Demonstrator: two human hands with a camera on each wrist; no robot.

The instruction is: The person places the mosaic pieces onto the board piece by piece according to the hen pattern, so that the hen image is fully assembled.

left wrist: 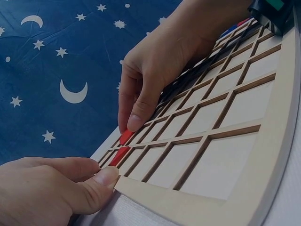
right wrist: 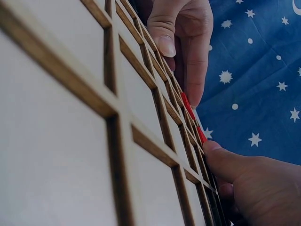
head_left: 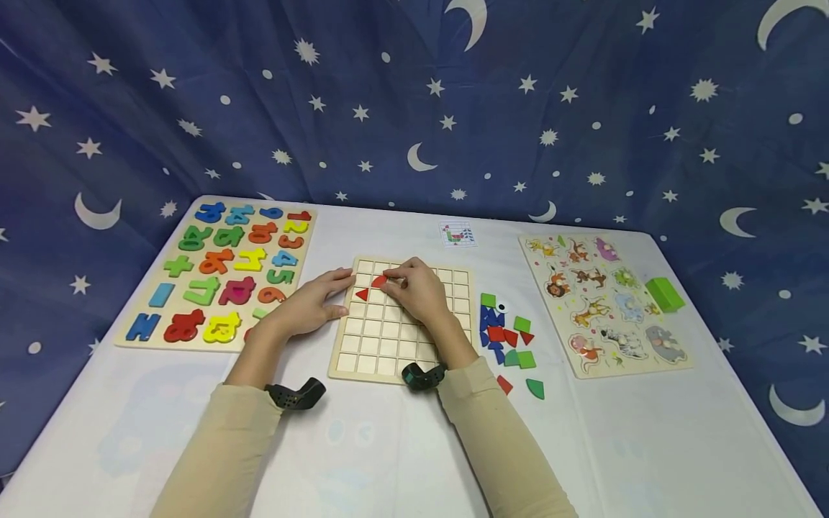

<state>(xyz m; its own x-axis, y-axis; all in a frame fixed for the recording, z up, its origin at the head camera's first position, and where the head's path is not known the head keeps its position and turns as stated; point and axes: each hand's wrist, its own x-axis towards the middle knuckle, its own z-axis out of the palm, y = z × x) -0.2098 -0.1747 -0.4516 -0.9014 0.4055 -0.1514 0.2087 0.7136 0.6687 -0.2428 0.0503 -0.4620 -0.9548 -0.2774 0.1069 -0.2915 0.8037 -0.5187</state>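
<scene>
A wooden grid board lies at the middle of the table. My right hand reaches over its upper part and pinches a red curved-edged piece at a cell in the top rows. In the left wrist view, thumb and fingertips meet at that red piece, close over the board. A red triangle sits in a cell by the left edge. My left hand rests against that edge, fingers extended and thumb apart; in the right wrist view, the left hand's fingertips are beside the triangle.
Loose pieces lie right of the board: green squares, blue pieces, red ones and a green quarter circle. A pattern card lies behind. A number puzzle stands left, an animal puzzle and green block right.
</scene>
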